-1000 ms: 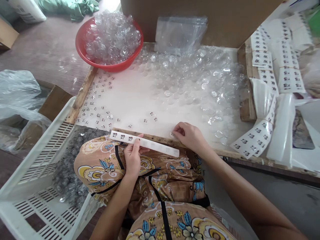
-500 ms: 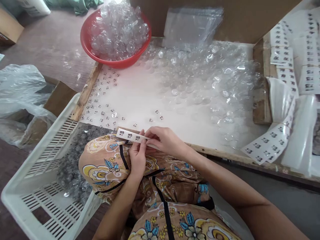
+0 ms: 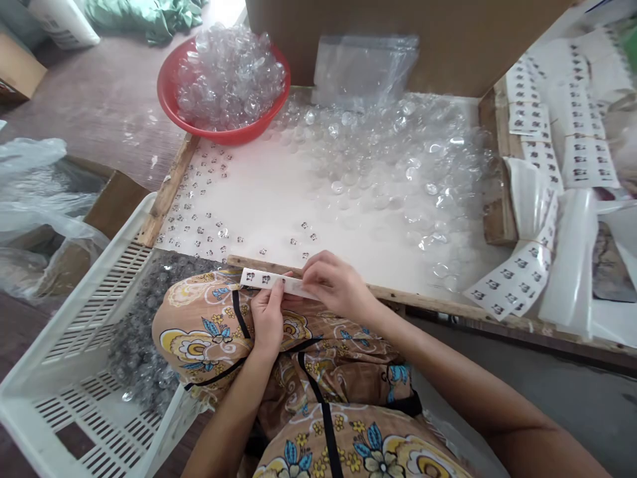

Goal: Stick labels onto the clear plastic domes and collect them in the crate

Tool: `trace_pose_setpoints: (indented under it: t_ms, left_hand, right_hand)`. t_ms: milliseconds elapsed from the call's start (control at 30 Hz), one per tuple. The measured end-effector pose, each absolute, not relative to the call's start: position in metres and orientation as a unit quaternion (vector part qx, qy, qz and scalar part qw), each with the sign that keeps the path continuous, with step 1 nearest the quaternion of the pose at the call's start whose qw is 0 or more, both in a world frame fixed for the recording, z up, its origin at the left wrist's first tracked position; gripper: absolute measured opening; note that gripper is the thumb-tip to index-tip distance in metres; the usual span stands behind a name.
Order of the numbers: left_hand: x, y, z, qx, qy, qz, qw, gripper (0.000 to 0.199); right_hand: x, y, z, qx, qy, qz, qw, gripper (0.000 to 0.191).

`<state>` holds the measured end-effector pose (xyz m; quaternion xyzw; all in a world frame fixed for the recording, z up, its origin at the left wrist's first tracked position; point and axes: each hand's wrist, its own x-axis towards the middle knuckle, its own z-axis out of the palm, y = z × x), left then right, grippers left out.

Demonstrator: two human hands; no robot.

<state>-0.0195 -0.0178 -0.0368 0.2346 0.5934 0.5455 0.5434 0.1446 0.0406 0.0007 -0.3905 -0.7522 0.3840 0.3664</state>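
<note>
My left hand (image 3: 269, 317) holds a narrow white strip of stickers (image 3: 256, 277) printed with small dark figures, its thumb pressed on top. Two figures show to the left of the thumb, and a third is partly covered by it. At the strip's right end my right hand (image 3: 334, 287) is closed in a pinch; whatever its fingertips hold is hidden. Both hands are above my lap, at the near edge of a white work board (image 3: 239, 199). Small clear pieces with the same figures (image 3: 199, 230) lie on the board's left side, and a few near its front.
Many plain clear domes (image 3: 398, 172) cover the board's right part. A red basin (image 3: 223, 137) heaped with clear pieces stands behind. Left is a white plastic crate (image 3: 30, 398) holding many clear pieces. Sticker sheets (image 3: 517, 279) and a wooden block (image 3: 497, 212) are on the right.
The sticker strip has shifted slightly right through my left fingers, and fewer figures show beyond the thumb. My right hand has moved a little rightward. The view has also shifted.
</note>
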Motion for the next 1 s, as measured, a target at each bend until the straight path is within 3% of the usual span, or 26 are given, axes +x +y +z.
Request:
trace_pose_setpoints:
  t_ms: [167, 333, 633, 833, 1000]
  left_hand:
    - [-0.018, -0.018, -0.034, 0.231, 0.579, 0.552, 0.554, 0.044]
    - [-0.016, -0.015, -0.03, 0.219, 0.577, 0.56, 0.553, 0.041]
    - [-0.016, -0.015, -0.032, 0.227, 0.579, 0.558, 0.549, 0.041]
    - [-0.017, -0.017, -0.035, 0.238, 0.57, 0.558, 0.554, 0.039]
    - [-0.018, -0.018, -0.035, 0.241, 0.58, 0.555, 0.546, 0.043]
  right_hand:
    - [0.197, 0.097, -0.005, -0.572, -0.583, 0.419, 0.396, 0.014]
    - [0.231, 0.131, -0.015, -0.67, -0.567, 0.369, 0.306, 0.012]
    - [0.219, 0.137, -0.019, -0.673, -0.636, 0.308, 0.217, 0.001]
    - [0.201, 0.123, -0.025, -0.637, -0.697, 0.255, 0.207, 0.004]
    - [0.162, 0.106, -0.022, -0.584, -0.708, 0.318, 0.239, 0.022]
